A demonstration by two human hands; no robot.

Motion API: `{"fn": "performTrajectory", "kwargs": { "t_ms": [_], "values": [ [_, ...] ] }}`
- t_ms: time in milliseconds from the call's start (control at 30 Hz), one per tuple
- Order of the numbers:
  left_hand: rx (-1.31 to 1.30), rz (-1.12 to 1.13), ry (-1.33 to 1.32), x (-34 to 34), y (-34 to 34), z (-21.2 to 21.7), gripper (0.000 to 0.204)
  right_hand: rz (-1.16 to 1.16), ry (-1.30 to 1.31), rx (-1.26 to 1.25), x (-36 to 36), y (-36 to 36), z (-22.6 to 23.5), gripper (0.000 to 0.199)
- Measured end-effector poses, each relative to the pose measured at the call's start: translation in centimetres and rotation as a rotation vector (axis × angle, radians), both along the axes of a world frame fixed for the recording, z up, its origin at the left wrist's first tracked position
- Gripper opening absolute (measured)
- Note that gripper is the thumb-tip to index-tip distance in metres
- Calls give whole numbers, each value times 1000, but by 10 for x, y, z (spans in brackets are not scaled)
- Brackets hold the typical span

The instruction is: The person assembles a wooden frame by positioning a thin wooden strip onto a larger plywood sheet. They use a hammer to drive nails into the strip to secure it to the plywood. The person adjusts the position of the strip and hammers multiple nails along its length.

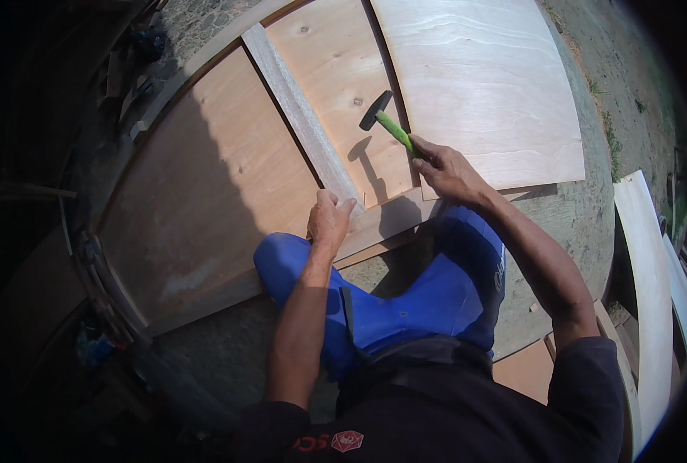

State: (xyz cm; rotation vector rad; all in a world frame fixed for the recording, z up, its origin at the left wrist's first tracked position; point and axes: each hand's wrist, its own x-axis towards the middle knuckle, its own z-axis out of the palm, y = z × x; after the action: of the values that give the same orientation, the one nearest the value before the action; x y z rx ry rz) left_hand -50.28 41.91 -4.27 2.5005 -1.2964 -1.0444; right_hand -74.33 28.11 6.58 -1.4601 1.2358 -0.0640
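My right hand (449,171) grips a hammer by its green handle (396,133). The dark hammer head (376,110) is held up above the plywood panel, and its shadow falls on the wood below. With its fingers bent, my left hand (329,222) holds the near end of a pale wooden batten (301,116). That batten lies across the framed plywood panel (204,170), its near end against the frame's near rail (386,216). Beside this joint stands a thin small piece, too small to make out.
A lighter plywood sheet (482,85) lies over the panel's right part and overhangs its edge. Loose boards (644,301) lean at the right. Scrap wood (108,285) is piled in shade at the left. My blue-clad knees (405,309) are against the near rail.
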Motion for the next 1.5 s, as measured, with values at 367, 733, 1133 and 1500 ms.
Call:
{"fn": "performTrajectory", "kwargs": {
  "t_ms": [367, 733, 1133, 1500],
  "values": [
    [345, -64, 127, 13, 8, 19, 45, -83, -7, 27, 8, -3, 7, 48],
    [307, -98, 179, 12, 9, 15, 45, -269, -27, -350, -1, 9, -20, 55],
    [253, -100, 205, 14, 15, 11, 44, 541, 104, -100, -14, 47, -46, 60],
    [239, -97, 205, 17, 8, 15, 44, 619, 21, -136, -25, 23, -49, 51]
  ]
}}
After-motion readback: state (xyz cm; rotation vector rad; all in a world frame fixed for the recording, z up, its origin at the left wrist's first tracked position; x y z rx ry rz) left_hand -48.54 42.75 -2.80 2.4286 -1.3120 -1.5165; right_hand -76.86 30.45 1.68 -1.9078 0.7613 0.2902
